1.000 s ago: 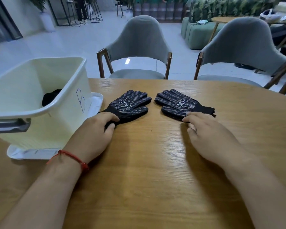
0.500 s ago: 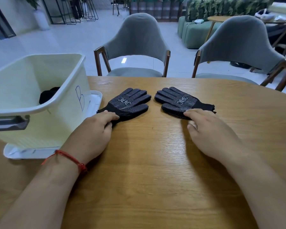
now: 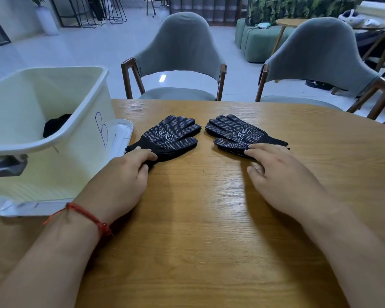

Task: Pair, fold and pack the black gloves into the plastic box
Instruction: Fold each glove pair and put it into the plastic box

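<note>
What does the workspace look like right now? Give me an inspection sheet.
Surface: wooden table.
Job's things: left glove and right glove lie flat and apart, dotted side up; plastic box stands on a white tray, something black inside.
Clutter: nothing seen.
Grippers: left hand pinches the left glove's cuff; right hand touches the right glove with straight fingers.
Cables: nothing seen.
Surroundings: grey chairs, green sofa behind.

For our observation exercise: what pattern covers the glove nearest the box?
White dots on the black glove; head view shows it.
</note>
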